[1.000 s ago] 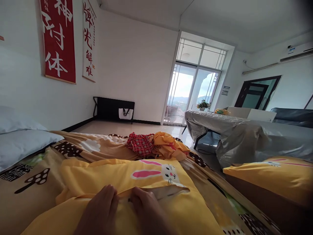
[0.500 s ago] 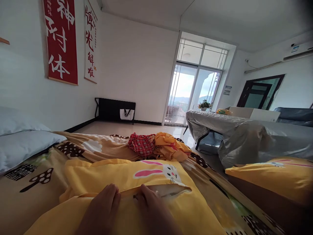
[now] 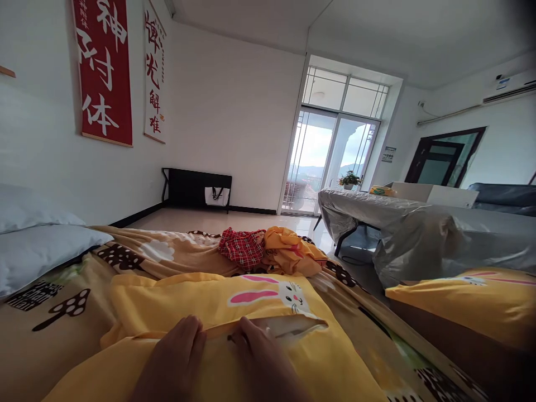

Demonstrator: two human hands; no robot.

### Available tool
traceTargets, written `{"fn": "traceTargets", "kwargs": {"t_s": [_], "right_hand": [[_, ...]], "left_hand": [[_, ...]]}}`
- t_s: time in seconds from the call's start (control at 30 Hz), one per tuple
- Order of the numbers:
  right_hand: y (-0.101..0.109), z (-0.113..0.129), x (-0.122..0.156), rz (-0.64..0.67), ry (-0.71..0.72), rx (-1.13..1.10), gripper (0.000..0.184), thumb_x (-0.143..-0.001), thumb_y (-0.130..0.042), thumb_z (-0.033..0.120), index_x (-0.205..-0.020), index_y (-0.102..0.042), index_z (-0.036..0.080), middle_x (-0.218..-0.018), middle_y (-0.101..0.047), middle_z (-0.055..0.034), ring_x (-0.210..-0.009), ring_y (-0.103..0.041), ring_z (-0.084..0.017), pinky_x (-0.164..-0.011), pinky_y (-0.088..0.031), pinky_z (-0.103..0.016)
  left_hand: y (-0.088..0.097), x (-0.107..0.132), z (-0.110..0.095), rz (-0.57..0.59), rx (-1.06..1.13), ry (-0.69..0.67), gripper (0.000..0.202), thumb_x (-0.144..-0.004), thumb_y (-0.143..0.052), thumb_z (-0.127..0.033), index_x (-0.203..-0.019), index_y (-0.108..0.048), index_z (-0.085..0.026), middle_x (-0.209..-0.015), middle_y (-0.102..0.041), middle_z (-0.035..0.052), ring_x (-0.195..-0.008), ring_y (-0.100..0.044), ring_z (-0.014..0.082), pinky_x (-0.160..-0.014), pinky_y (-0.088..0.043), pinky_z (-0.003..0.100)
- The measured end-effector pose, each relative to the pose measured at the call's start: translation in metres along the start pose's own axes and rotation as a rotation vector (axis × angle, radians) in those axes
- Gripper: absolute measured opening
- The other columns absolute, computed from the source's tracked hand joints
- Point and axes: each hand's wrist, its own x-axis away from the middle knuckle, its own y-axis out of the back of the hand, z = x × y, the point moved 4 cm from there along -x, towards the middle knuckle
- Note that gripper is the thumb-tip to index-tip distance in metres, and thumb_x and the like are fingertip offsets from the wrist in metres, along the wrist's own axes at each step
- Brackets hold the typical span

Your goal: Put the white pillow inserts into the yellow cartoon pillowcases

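Note:
A yellow pillowcase (image 3: 167,296) with a white rabbit print and pink ears lies in front of me on the bed. Its long slit gapes at the right end, where a pale inner pillow (image 3: 288,325) shows. My left hand (image 3: 173,354) is closed on the slit's edge, thumb and fingers pressed together. Just to its right, my right hand (image 3: 262,357) pinches the same edge. A small dark piece (image 3: 231,337), perhaps a zip pull, sticks out beside the right hand's fingers. Both palms are in shadow, and the fingertips under the cloth are hidden.
Under the pillowcase spreads a patterned brown blanket (image 3: 62,340). Beyond lie a red checked cloth (image 3: 243,248) and a crumpled orange cloth (image 3: 293,254). White pillows (image 3: 46,251) are at left. Another yellow pillow (image 3: 473,301) sits at right, near a plastic-covered table (image 3: 360,201).

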Motion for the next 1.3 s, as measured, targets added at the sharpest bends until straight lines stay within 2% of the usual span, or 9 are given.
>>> {"fn": "traceTargets", "kwargs": {"t_s": [0.27,0.37,0.47,0.6,0.73,0.9,1.0,1.13,1.3], "right_hand": [[0.004,0.002,0.001,-0.031,0.040,0.012,0.022,-0.092,-0.041,0.018,-0.076,-0.057,0.021,-0.080,-0.067,-0.0015,-0.075,-0.056,-0.015,-0.063,-0.030,-0.024],[0.016,0.002,0.004,-0.080,0.080,0.021,0.021,-0.089,-0.044,0.014,-0.077,-0.060,0.020,-0.087,-0.066,-0.0027,-0.083,-0.057,-0.016,-0.070,-0.033,-0.023],[0.031,-0.001,0.008,-0.124,0.106,0.035,0.020,-0.088,-0.045,0.014,-0.078,-0.061,0.021,-0.093,-0.064,-0.0026,-0.090,-0.056,-0.016,-0.075,-0.035,-0.023],[0.045,-0.019,0.008,-0.143,0.042,0.144,0.025,-0.090,-0.041,0.019,-0.073,-0.058,0.020,-0.086,-0.063,-0.0033,-0.080,-0.055,-0.016,-0.069,-0.033,-0.025],[0.043,-0.039,0.002,-0.081,-0.049,0.184,0.025,-0.088,-0.041,0.015,-0.070,-0.058,0.018,-0.073,-0.064,-0.0028,-0.068,-0.051,-0.014,-0.060,-0.026,-0.025],[0.037,-0.037,-0.006,-0.034,0.039,0.141,0.027,-0.083,-0.042,0.012,-0.064,-0.061,0.017,-0.064,-0.061,-0.0008,-0.061,-0.046,-0.012,-0.056,-0.023,-0.025],[0.041,-0.034,-0.003,-0.052,0.051,0.172,0.026,-0.082,-0.042,0.011,-0.065,-0.061,0.016,-0.065,-0.061,-0.0012,-0.061,-0.046,-0.012,-0.056,-0.023,-0.024],[0.048,-0.040,0.010,-0.088,0.088,0.151,0.027,-0.085,-0.042,0.011,-0.068,-0.062,0.017,-0.066,-0.063,-0.0008,-0.062,-0.050,-0.012,-0.057,-0.027,-0.023],[0.051,-0.056,0.019,-0.231,0.094,0.094,0.027,-0.089,-0.044,0.012,-0.074,-0.065,0.018,-0.079,-0.068,-0.0020,-0.074,-0.058,-0.014,-0.068,-0.035,-0.023]], "left_hand": [[0.001,-0.001,-0.001,0.040,0.038,0.026,0.025,-0.095,-0.036,-0.031,-0.075,-0.049,-0.024,-0.070,-0.059,-0.0001,-0.066,-0.060,0.0151,-0.062,-0.049,0.025],[0.004,-0.001,-0.002,0.029,0.028,0.036,0.024,-0.095,-0.037,-0.032,-0.076,-0.048,-0.024,-0.070,-0.059,-0.0009,-0.066,-0.060,0.0146,-0.061,-0.048,0.024],[0.011,-0.003,-0.007,-0.031,0.001,0.002,0.023,-0.096,-0.035,-0.033,-0.079,-0.049,-0.025,-0.076,-0.062,0.0001,-0.071,-0.062,0.0152,-0.062,-0.048,0.024],[0.016,-0.005,-0.011,-0.007,0.001,0.031,0.030,-0.097,-0.032,-0.032,-0.073,-0.047,-0.025,-0.071,-0.060,-0.0001,-0.065,-0.060,0.0156,-0.060,-0.047,0.025],[0.013,-0.006,-0.008,0.016,0.026,0.070,0.028,-0.096,-0.034,-0.034,-0.073,-0.047,-0.024,-0.070,-0.059,-0.0003,-0.065,-0.059,0.0156,-0.061,-0.046,0.026],[0.006,-0.005,0.003,0.061,0.021,0.156,0.026,-0.095,-0.033,-0.032,-0.074,-0.046,-0.024,-0.072,-0.060,0.0016,-0.067,-0.060,0.0177,-0.063,-0.046,0.029],[0.007,-0.004,0.009,0.067,0.024,0.140,0.024,-0.093,-0.036,-0.033,-0.077,-0.051,-0.024,-0.077,-0.065,0.0033,-0.073,-0.064,0.0180,-0.064,-0.050,0.027],[0.007,-0.005,0.010,0.127,0.013,0.126,0.024,-0.092,-0.038,-0.031,-0.075,-0.054,-0.025,-0.074,-0.067,0.0018,-0.070,-0.066,0.0178,-0.060,-0.050,0.025],[0.013,-0.009,0.015,0.117,-0.075,0.076,0.025,-0.088,-0.039,-0.024,-0.076,-0.061,-0.026,-0.080,-0.071,0.0028,-0.079,-0.068,0.0192,-0.069,-0.053,0.026]]}}
